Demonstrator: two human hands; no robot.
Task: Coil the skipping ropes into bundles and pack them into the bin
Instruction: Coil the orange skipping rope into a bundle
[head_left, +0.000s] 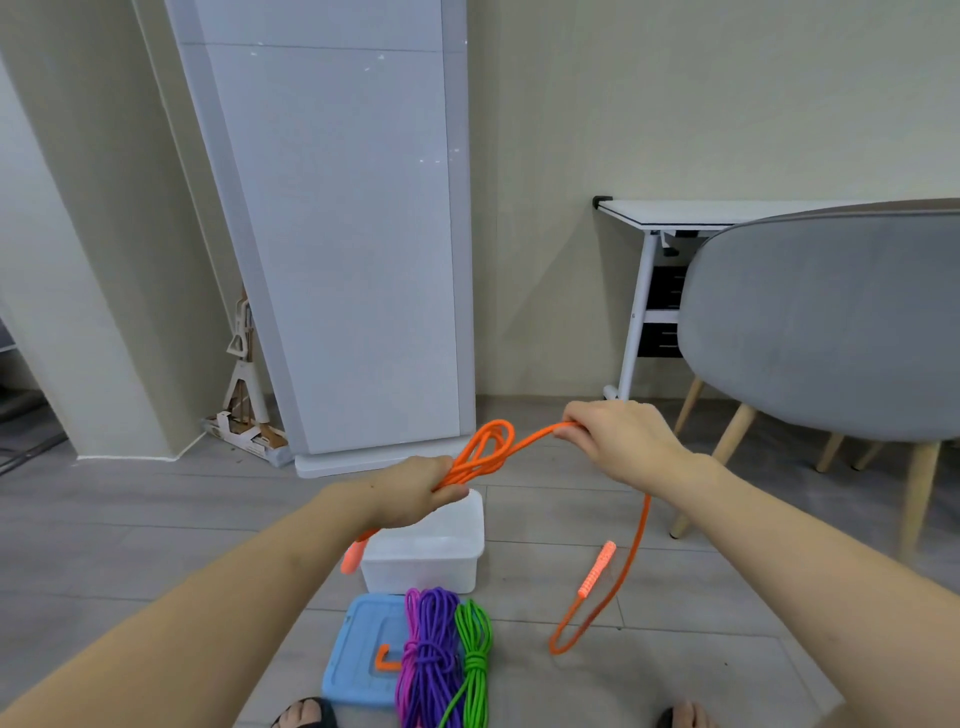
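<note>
My left hand (415, 491) grips several loops of the orange skipping rope (485, 449) above the clear plastic bin (423, 558). My right hand (618, 439) pinches the same rope a little to the right and holds it taut. From there the rope hangs down to the floor and curls back up to one orange handle (597, 569). The other orange handle (352, 558) dangles below my left hand, beside the bin. Coiled purple (434, 660), magenta (408, 670) and green (474, 660) rope bundles lie on the floor in front of the bin.
A blue lid (358, 649) lies flat left of the bundles, partly under them. A grey chair (831, 322) on wooden legs and a white desk (685, 213) stand at the right. A tall grey cabinet (343, 234) stands behind the bin. My feet show at the bottom edge.
</note>
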